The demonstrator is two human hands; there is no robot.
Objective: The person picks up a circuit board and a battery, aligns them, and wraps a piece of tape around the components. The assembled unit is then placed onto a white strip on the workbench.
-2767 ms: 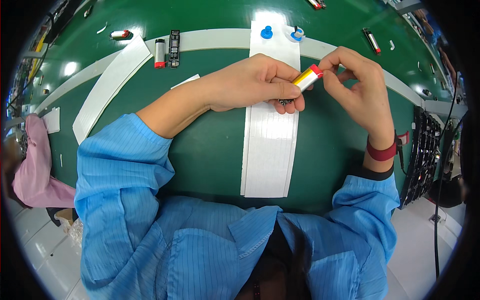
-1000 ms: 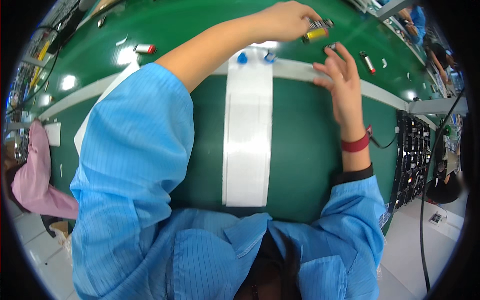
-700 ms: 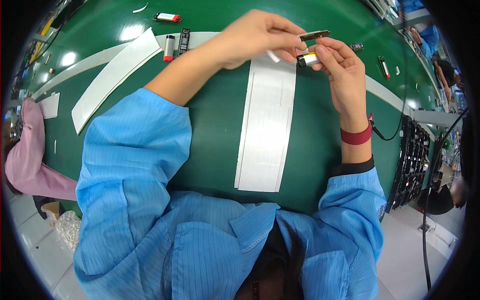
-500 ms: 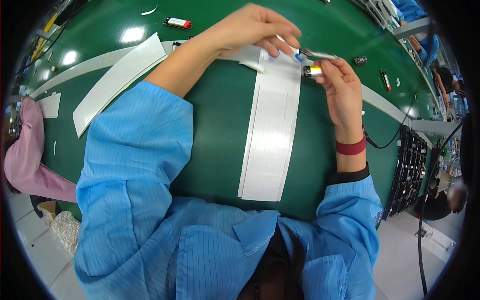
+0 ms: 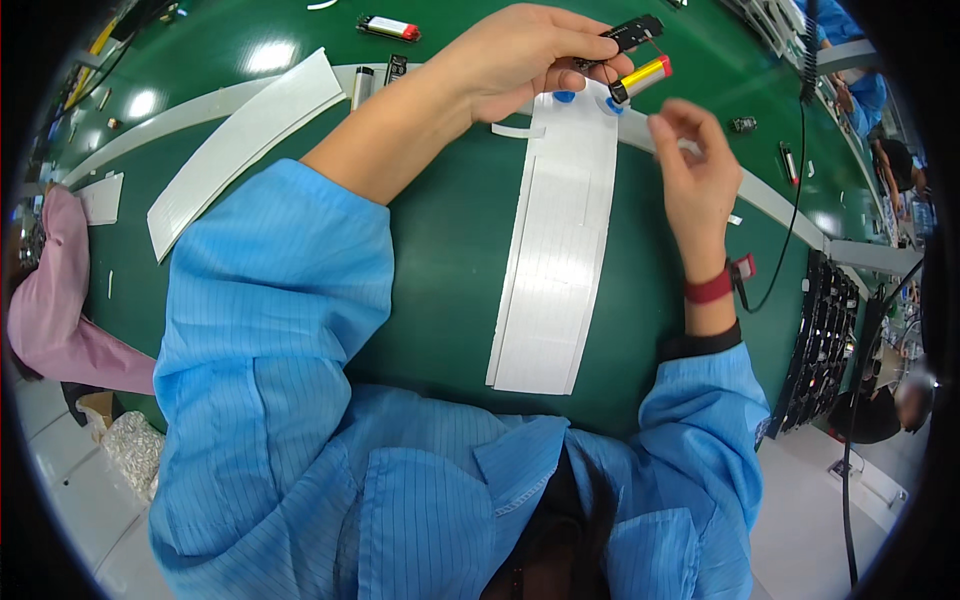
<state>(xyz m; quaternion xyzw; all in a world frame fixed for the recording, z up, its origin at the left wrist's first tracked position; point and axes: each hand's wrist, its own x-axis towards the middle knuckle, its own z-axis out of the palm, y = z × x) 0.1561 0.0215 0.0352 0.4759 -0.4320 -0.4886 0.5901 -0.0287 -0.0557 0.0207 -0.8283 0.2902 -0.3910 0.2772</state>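
Note:
My left hand [image 5: 530,62] pinches a black circuit board [image 5: 634,34] beyond the far end of a long white strip sheet [image 5: 555,270]. A battery cell [image 5: 642,80], yellow and silver with a red end, hangs beside the board, and thin wires show between the two. Two blue pieces [image 5: 564,97] sit by the strip's far end, under the left fingers. My right hand [image 5: 697,170] is to the right of the battery, apart from it. Its fingers are loosely curved and a little blurred, thumb apart, with nothing seen in them. A red band is on that wrist.
Left of my arm lies another stack of white strips [image 5: 245,145]. Battery cells [image 5: 388,28] and small boards are scattered over the green table [image 5: 440,270]. Black trays [image 5: 822,330] stand at the right edge, with a cable [image 5: 800,200] nearby. A person's pink sleeve [image 5: 65,290] is at far left.
My right hand has let go of the battery and board and drawn back to the right. My left hand now holds the board, with the battery hanging by it. The view has shifted slightly.

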